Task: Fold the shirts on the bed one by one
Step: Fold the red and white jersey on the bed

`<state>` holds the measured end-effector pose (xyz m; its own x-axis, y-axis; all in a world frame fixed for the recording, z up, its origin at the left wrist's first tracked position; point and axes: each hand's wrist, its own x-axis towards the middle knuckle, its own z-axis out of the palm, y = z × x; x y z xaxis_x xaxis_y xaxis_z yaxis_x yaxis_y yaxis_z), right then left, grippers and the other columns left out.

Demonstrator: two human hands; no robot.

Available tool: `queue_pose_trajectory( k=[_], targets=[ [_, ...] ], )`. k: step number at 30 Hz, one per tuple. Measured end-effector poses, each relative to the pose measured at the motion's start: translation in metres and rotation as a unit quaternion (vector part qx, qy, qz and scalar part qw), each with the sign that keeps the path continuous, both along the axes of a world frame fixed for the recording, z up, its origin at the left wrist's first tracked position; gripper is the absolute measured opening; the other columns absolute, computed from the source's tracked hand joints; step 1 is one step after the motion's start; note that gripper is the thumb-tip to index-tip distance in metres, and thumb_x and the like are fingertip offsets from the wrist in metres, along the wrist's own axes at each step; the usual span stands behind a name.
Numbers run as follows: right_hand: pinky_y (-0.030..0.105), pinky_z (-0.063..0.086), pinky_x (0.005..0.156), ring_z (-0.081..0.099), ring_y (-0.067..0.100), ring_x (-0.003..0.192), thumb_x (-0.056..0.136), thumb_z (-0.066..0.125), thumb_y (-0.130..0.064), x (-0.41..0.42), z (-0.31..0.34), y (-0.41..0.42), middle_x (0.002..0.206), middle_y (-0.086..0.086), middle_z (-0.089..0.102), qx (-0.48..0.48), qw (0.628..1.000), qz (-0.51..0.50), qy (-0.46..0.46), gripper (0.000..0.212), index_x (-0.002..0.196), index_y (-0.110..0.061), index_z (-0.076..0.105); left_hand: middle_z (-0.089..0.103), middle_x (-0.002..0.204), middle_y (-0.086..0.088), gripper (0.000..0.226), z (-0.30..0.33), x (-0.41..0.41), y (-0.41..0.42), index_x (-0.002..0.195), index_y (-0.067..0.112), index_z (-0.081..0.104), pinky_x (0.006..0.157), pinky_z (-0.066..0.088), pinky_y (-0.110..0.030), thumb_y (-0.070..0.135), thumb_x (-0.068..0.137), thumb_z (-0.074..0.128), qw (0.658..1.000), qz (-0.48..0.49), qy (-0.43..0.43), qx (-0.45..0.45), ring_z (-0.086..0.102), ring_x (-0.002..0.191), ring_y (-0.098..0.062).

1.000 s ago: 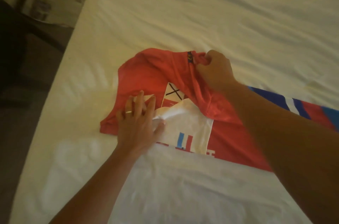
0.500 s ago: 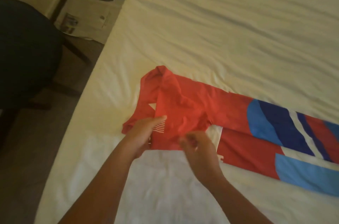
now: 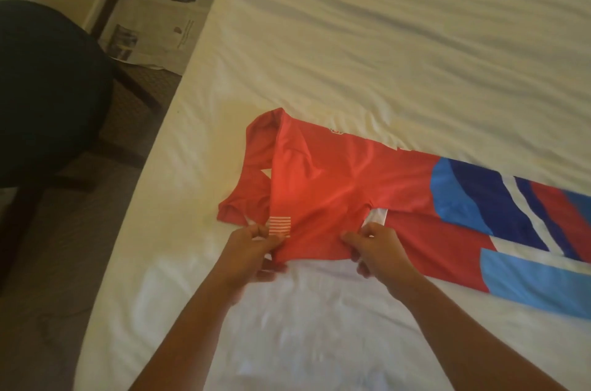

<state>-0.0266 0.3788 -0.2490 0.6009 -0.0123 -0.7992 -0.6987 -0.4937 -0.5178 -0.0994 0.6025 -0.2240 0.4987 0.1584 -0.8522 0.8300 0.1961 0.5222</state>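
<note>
both hands pinching the near edge of the red shirt

from my feed i see the red shirt (image 3: pixel 323 186) lying on the white bed (image 3: pixel 383 38), near its left edge, partly folded with a sleeve tucked under on the left side. my left hand (image 3: pixel 252 250) pinches the near hem just beside a small patch of white stripes (image 3: pixel 279 226), fingers curled round the cloth. my right hand (image 3: pixel 374 250) pinches the same hem further right, thumb on top, just below a white panel (image 3: pixel 377 218) that shows under the fold.

the shirt's body runs off to the right, where blue, navy and white bands (image 3: pixel 499 198) cross it and leave the picture, so i cannot tell where it ends. the sheet beyond is wrinkled and bare of other clothes that i can make out.

off the bed on the left stands a dark round chair (image 3: pixel 48 96), close to the mattress edge. behind it newspaper sheets (image 3: pixel 160 6) lie spread on the floor against the wall. my forearms cross the near part of the sheet and hide what lies under them.
</note>
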Motion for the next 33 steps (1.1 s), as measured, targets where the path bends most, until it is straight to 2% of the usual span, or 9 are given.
queue_pose_trajectory(
  k=[3, 7, 10, 14, 19, 25, 29, 31, 33],
  targets=[
    [0.032, 0.038, 0.06, 0.056, 0.021, 0.062, 0.09, 0.061, -0.054, 0.005, 0.008, -0.002, 0.065, -0.002, 0.061, -0.231, 0.944, 0.216, -0.093, 0.045, 0.07, -0.014, 0.057, 0.074, 0.071, -0.005, 0.024, -0.008, 0.0, 0.019, 0.084, 0.016, 0.067, 0.062, 0.056, -0.037, 0.04, 0.088, 0.068, 0.966, -0.187, 0.007, 0.18, 0.073, 0.058, -0.027],
    [0.033, 0.035, 0.059, 0.053, 0.022, 0.062, 0.092, 0.06, -0.045, 0.025, 0.021, 0.042, 0.064, -0.004, 0.056, -0.208, 0.923, 0.194, -0.259, 0.039, 0.069, -0.015, 0.049, 0.068, 0.075, 0.004, 0.029, -0.01, 0.046, 0.053, 0.076, 0.024, 0.06, 0.071, 0.055, -0.039, 0.052, 0.085, 0.062, 0.882, -0.24, -0.085, 0.397, 0.068, 0.074, -0.027],
    [0.031, 0.036, 0.059, 0.052, 0.02, 0.065, 0.092, 0.061, -0.043, 0.041, 0.018, 0.091, 0.074, -0.006, 0.056, -0.163, 0.896, 0.253, -0.327, 0.032, 0.075, -0.019, 0.048, 0.067, 0.097, 0.002, 0.017, -0.021, 0.095, 0.071, 0.102, 0.023, 0.065, 0.08, 0.054, -0.04, 0.039, 0.094, 0.064, 0.854, -0.209, -0.173, 0.445, 0.065, 0.092, -0.026],
    [0.037, 0.042, 0.069, 0.063, 0.034, 0.087, 0.092, 0.055, -0.052, 0.065, 0.009, 0.145, 0.098, 0.003, 0.067, -0.18, 0.865, 0.328, -0.333, 0.033, 0.095, -0.02, 0.058, 0.056, 0.128, -0.013, 0.048, -0.041, 0.152, 0.09, 0.139, 0.02, 0.053, 0.092, 0.048, -0.046, 0.037, 0.095, 0.062, 0.786, -0.32, -0.207, 0.486, 0.054, 0.117, -0.036],
    [0.037, 0.038, 0.073, 0.065, 0.035, 0.107, 0.093, 0.056, -0.045, 0.086, -0.001, 0.167, 0.119, 0.008, 0.065, -0.25, 0.824, 0.418, -0.288, 0.04, 0.12, -0.016, 0.064, 0.052, 0.13, -0.01, 0.046, -0.052, 0.192, 0.093, 0.139, 0.026, 0.054, 0.093, 0.045, -0.045, 0.031, 0.094, 0.061, 0.737, -0.398, -0.24, 0.491, 0.049, 0.12, -0.035],
    [0.037, 0.05, 0.072, 0.066, 0.031, 0.089, 0.089, 0.052, -0.036, 0.086, 0.0, 0.154, 0.098, 0.003, 0.07, -0.105, 0.827, 0.481, -0.272, 0.024, 0.099, -0.022, 0.069, 0.061, 0.108, -0.001, 0.012, -0.062, 0.203, 0.097, 0.102, 0.023, 0.066, 0.078, 0.049, -0.039, 0.025, 0.095, 0.057, 0.794, -0.286, -0.206, 0.495, 0.058, 0.101, -0.025],
    [0.035, 0.051, 0.069, 0.064, 0.022, 0.076, 0.091, 0.056, -0.031, 0.115, -0.006, 0.124, 0.079, -0.004, 0.067, -0.075, 0.911, 0.241, -0.326, 0.018, 0.089, -0.019, 0.069, 0.066, 0.112, 0.001, 0.023, -0.052, 0.208, 0.103, 0.105, 0.026, 0.068, 0.091, 0.052, -0.04, 0.029, 0.088, 0.053, 0.906, -0.158, -0.196, 0.341, 0.061, 0.107, -0.022],
    [0.035, 0.05, 0.072, 0.063, 0.021, 0.083, 0.093, 0.052, -0.027, 0.132, -0.01, 0.109, 0.092, -0.004, 0.068, -0.13, 0.911, 0.19, -0.342, 0.018, 0.102, -0.021, 0.066, 0.06, 0.12, 0.001, 0.034, -0.049, 0.205, 0.101, 0.118, 0.029, 0.065, 0.1, 0.047, -0.042, 0.044, 0.089, 0.056, 0.898, -0.191, -0.203, 0.34, 0.054, 0.117, -0.021],
    [0.035, 0.044, 0.074, 0.06, 0.021, 0.089, 0.095, 0.051, -0.031, 0.143, -0.019, 0.095, 0.106, -0.003, 0.065, -0.19, 0.897, 0.24, -0.32, 0.022, 0.113, -0.021, 0.06, 0.051, 0.123, 0.0, 0.052, -0.051, 0.197, 0.096, 0.127, 0.028, 0.059, 0.1, 0.042, -0.04, 0.062, 0.087, 0.059, 0.842, -0.296, -0.208, 0.401, 0.044, 0.119, -0.02]
  ],
)
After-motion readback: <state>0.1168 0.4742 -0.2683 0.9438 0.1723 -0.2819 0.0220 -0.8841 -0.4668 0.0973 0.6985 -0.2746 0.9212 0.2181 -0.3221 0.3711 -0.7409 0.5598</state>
